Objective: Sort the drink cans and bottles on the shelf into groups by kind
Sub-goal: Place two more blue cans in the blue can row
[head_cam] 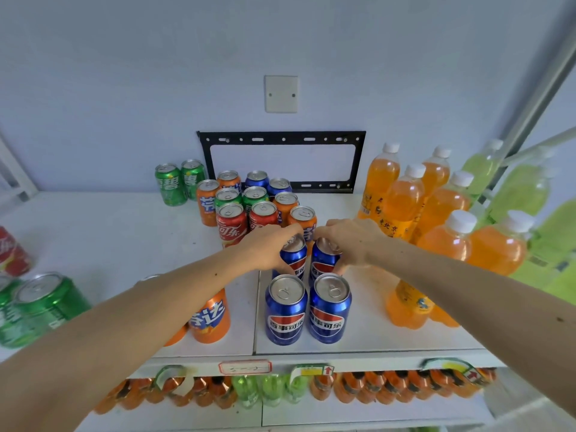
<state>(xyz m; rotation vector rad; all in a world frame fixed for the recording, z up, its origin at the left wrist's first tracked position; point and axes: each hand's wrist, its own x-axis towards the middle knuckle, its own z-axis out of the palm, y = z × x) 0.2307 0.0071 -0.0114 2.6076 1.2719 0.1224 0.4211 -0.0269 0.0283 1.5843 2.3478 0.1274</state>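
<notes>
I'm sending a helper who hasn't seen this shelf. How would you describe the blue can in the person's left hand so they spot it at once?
Start at the black metal bracket on the wall and come straight forward past the mixed cluster of cans. Four blue cans stand in a square near the shelf's front edge. It is the rear left blue can, the one the left hand grips from above.

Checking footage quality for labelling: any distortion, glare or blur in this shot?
Head view: wide-angle bending curves the shelf edge and stretches the corners; the green bottles at right are smeared and washed out; small highlights sit on the orange bottles; the centre is sharp.
</notes>
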